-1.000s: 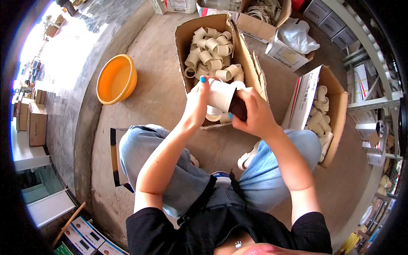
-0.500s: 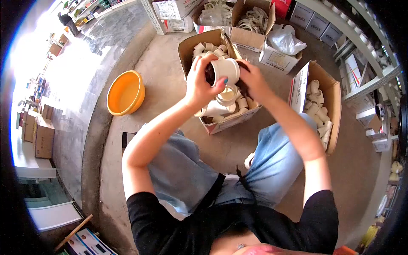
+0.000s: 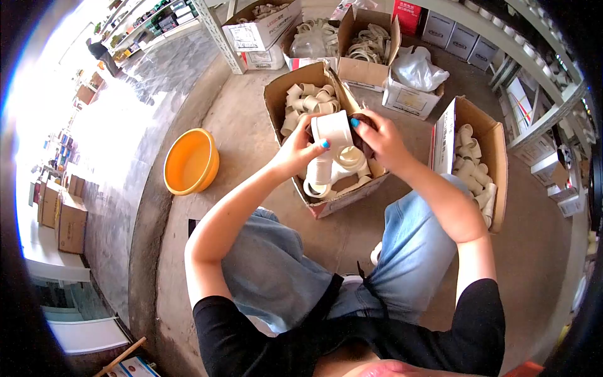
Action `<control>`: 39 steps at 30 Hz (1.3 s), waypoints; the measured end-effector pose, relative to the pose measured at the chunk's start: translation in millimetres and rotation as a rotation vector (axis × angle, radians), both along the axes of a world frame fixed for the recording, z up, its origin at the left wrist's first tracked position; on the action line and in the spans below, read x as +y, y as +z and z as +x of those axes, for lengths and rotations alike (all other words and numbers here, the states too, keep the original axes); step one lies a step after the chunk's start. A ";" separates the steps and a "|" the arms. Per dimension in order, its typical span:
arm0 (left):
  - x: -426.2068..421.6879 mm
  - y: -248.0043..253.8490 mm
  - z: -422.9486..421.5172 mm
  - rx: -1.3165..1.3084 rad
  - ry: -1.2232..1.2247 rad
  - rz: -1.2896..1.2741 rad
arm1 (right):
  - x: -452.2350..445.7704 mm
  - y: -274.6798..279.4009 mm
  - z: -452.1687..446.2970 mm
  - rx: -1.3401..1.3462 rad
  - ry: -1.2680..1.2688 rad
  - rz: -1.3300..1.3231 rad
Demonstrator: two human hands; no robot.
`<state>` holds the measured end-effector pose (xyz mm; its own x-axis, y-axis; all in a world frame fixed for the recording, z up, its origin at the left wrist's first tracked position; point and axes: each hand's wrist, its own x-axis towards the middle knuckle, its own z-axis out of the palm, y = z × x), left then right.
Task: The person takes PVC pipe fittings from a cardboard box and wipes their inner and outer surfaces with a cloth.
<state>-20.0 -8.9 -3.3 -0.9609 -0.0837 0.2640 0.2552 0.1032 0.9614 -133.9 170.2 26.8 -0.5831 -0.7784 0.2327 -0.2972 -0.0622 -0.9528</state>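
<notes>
Over an open cardboard box (image 3: pixel 352 198), my left hand (image 3: pixel 296 151) is wrapped round the left side of a white plastic pipe fitting (image 3: pixel 331 129), thumb along its lower edge. My right hand (image 3: pixel 383 141) pinches a dark brown cloth-like piece (image 3: pixel 362 123) against the fitting's right end, thumb on top. The piece's exact kind is hard to make out. Some dark material also shows by my left fingers. Below the hands, loose white fittings (image 3: pixel 349 159) lie in the box, and elbow-shaped ones (image 3: pixel 309 100) fill its far part.
An orange basin (image 3: pixel 212 169) stands on the floor to the left, beside a raised concrete edge. To the right is another carton (image 3: pixel 498 157) of fittings. More cartons (image 3: pixel 411 96) line the back near a metal shelf (image 3: pixel 553 119). A person (image 3: pixel 103 55) stands far off at upper left.
The view has shifted, so the boxes and basin sit lower. My right hand has turned, its thumb now showing on the dark piece. My left hand still grips the fitting.
</notes>
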 end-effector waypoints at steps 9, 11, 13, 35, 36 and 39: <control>15.0 2.1 -7.3 -0.019 0.224 -0.221 | -6.5 -23.9 8.0 0.214 -0.139 -0.122; 12.5 5.6 -6.0 0.106 0.305 -0.641 | -5.0 -27.1 -7.4 0.056 0.032 -0.028; 3.4 12.0 -8.7 0.411 0.215 -0.952 | 2.3 -11.8 -14.9 -0.610 0.195 0.177; 11.0 -0.5 -34.8 -0.226 0.025 0.202 | 1.8 -20.4 -15.5 0.020 -0.144 -0.054; 10.4 -3.3 -36.1 -0.161 0.009 0.221 | 2.2 -20.5 -17.1 -0.012 -0.118 -0.047; 5.9 -4.7 -30.5 0.146 0.082 -0.308 | 1.1 -18.0 -14.2 -0.523 -0.049 -0.094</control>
